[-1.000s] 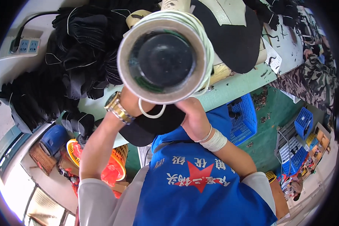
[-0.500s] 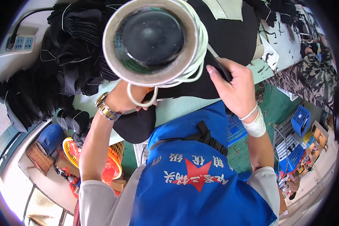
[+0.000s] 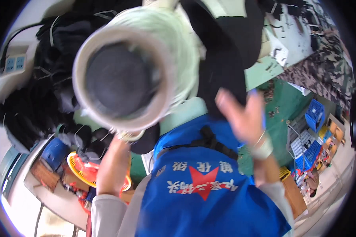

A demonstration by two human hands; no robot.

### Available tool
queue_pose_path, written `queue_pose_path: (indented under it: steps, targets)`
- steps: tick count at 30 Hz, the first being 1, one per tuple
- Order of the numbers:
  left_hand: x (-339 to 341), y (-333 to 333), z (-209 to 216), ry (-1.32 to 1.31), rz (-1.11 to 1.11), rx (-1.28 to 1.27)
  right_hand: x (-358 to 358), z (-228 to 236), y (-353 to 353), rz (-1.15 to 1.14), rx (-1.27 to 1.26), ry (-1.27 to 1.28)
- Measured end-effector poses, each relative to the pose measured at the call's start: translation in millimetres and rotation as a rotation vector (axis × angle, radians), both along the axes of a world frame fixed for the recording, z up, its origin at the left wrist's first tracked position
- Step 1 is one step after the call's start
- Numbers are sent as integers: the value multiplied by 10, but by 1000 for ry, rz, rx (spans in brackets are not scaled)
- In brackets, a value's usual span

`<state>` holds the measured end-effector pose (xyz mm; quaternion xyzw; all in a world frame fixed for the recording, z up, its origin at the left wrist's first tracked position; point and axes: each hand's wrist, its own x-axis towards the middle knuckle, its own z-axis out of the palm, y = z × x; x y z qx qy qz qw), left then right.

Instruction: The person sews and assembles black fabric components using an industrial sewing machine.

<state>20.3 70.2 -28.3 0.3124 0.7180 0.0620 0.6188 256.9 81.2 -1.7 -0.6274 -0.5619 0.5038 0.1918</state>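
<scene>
A large roll of pale cord [image 3: 188,59] on a round core with a dark middle looms close in the upper left, tilted. My left hand [image 3: 121,144] is almost wholly behind it; only the wrist area and forearm show, so its fingers and anything in them are hidden. A loop of cord hangs at the roll's lower rim, by that wrist. My right hand [image 3: 245,120] is blurred, with thumb and fingers apart and nothing visibly in them. It is nearest a long black fabric piece [image 3: 221,67] lying over the pale green table [image 3: 192,110].
Stacks of tied black pieces [image 3: 55,55] crowd the left side. A yellow basket [image 3: 73,166] with red stuff stands low left, beside a blue drum [image 3: 56,153]. Blue crates [image 3: 315,112] are at the right. A person in camouflage clothing [image 3: 332,67] is at the far right.
The cord roll has shifted left and down in view and tilted, showing more of its wound side. My right hand has let go of the black fabric and moved slightly down.
</scene>
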Motion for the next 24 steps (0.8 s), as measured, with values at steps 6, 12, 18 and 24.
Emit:
queue_pose_path:
  steps: [6,12,18,24]
  targets:
    - [-221,-158,-59,-381,140,214,100,538,-442,-434,-98,760]
    - [-672,-613,-213,-310,38,135,186,778,164,-389,673,-33]
    - [-446,-1351,-724,729,-633,516,-88,-370,814,362,698,-859]
    - [-312,-1554,-753,744,-406,498,-89,-490,758,336,765,-945]
